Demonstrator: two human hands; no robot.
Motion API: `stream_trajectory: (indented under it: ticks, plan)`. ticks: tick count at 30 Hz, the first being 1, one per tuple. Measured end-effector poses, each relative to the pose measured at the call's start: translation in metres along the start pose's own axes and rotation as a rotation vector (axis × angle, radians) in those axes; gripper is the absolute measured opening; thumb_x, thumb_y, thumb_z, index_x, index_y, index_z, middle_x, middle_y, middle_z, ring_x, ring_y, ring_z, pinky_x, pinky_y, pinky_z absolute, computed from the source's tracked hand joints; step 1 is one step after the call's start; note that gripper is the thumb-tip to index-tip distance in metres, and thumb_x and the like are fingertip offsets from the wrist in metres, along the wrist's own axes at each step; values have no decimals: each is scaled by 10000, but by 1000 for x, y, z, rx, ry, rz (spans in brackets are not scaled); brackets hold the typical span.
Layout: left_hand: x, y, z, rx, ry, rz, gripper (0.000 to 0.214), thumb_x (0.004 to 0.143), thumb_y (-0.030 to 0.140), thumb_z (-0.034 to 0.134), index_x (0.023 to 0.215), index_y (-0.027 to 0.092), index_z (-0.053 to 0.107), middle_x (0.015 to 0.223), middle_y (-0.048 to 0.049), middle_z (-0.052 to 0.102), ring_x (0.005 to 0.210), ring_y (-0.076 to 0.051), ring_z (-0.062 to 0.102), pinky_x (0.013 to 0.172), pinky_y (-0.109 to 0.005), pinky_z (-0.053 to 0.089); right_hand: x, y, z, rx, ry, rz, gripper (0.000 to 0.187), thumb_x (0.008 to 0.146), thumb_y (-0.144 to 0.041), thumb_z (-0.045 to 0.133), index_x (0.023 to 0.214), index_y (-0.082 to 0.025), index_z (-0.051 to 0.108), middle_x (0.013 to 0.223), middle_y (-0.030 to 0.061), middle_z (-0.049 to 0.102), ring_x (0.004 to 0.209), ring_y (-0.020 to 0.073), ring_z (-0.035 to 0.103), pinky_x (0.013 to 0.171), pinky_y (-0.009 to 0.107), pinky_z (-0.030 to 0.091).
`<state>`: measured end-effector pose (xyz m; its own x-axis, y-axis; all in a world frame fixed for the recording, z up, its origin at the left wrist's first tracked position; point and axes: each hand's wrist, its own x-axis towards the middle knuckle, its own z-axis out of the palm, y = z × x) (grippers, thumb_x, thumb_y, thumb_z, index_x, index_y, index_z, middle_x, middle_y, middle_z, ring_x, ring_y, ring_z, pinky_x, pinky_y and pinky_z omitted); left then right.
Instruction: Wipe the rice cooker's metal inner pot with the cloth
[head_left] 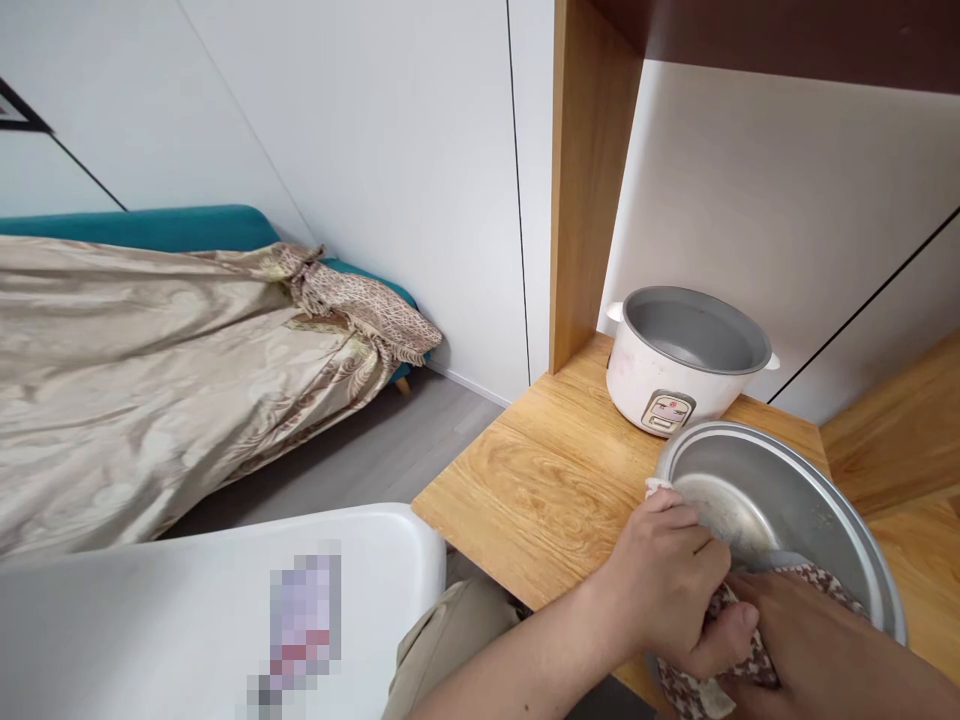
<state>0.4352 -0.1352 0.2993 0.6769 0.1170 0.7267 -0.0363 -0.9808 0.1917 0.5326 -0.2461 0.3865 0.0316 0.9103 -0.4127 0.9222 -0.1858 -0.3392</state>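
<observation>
**Metal pot [814,510] and patterned cloth [754,662] sat at both hands**

In the head view, the grey pot lay toward four o'clock, its mouth facing up; whether its base met the wooden tabletop [525,480] was hidden. The left hand [671,575] was curled closed on the brown-and-white cloth at the pot's rim, around its nine o'clock. The right hand [787,625] reached in from five o'clock, crossing the rim below the left thumb with cloth about it; its fingers were covered, so its grip could not be told.

Just beyond the pot, at three o'clock in the view, a white rice cooker [626,380] stood upright and lidless on the tabletop. Toward nine o'clock, a beige cover [165,370] draped a teal sofa [187,228]. Near seven o'clock, a white, round-cornered surface [180,600] carried a pixelated patch.
</observation>
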Motion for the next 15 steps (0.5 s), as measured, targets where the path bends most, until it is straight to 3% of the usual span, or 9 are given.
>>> stream_trajectory:
  ticks: [7,12,15]
  plan:
    - [0,-1,0,-16,-2,7,257,724,414,381,579,204,412,499,1,382,547,-132,362,636,-353,332,2,5,4,-16,2,-35,107,808,-274,514,799,-252,618,876,25,698,795,246,646,717,385,438]
    - [0,0,0,-31,30,7,246,722,407,390,577,208,399,498,0,370,545,-134,337,622,-350,326,1,-3,-4,2,-61,-68,70,753,-285,578,800,-239,599,891,30,724,863,270,658,685,359,425]
    - [0,0,0,-42,50,5,240,723,398,392,576,208,402,496,1,377,539,-131,334,619,-348,332,-1,-5,-6,14,3,-53,102,777,-231,522,795,-228,622,854,38,727,779,243,663,688,355,433]
